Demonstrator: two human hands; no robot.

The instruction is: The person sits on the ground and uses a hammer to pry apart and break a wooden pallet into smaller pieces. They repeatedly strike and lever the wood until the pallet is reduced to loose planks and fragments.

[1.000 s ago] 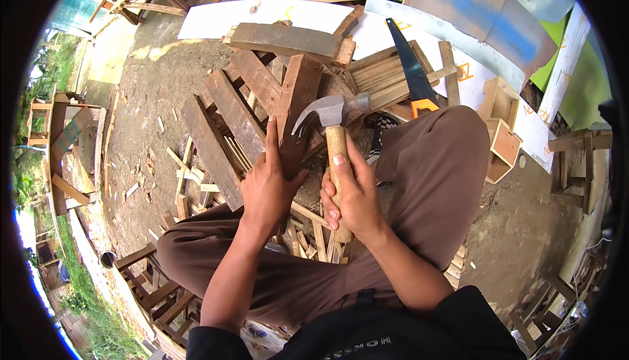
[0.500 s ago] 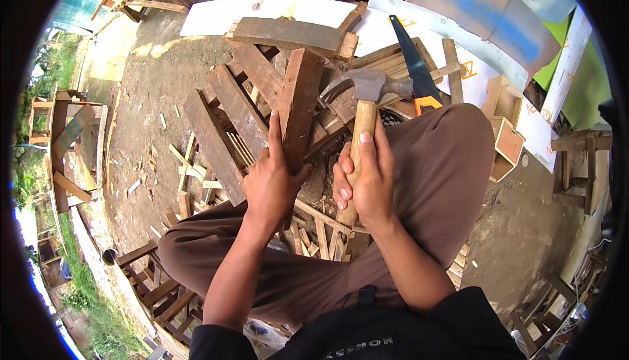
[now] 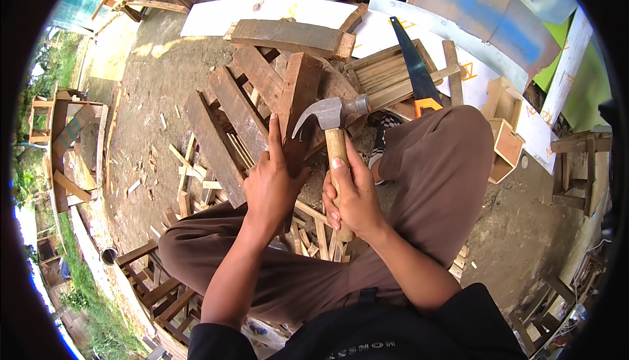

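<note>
My right hand (image 3: 354,197) is wrapped round the wooden handle of a claw hammer (image 3: 331,115), thumb lying along the handle. The hammer stands head up, and its curved claw points left, overlapping the near part of a thick brown wooden beam (image 3: 301,88). Whether the claw touches the wood, I cannot tell. My left hand (image 3: 267,188) grips the beam's near end, index finger stretched along its left side and thumb at the right. Small dark marks dot the beam's face. It slants up from a pile of similar boards (image 3: 237,101); its lower end is hidden behind my left hand.
A handsaw (image 3: 414,58) with an orange handle lies beyond my right knee. Near it are a slatted wooden frame (image 3: 383,75) and a small open wooden box (image 3: 506,147). Another beam (image 3: 285,36) lies across the pile's far side. Offcuts (image 3: 321,237) litter the ground between my legs.
The hammer has moved left and down with my right hand, bringing its claw from the beam's right side to over its near part. My left hand keeps its place; the beam dips slightly.
</note>
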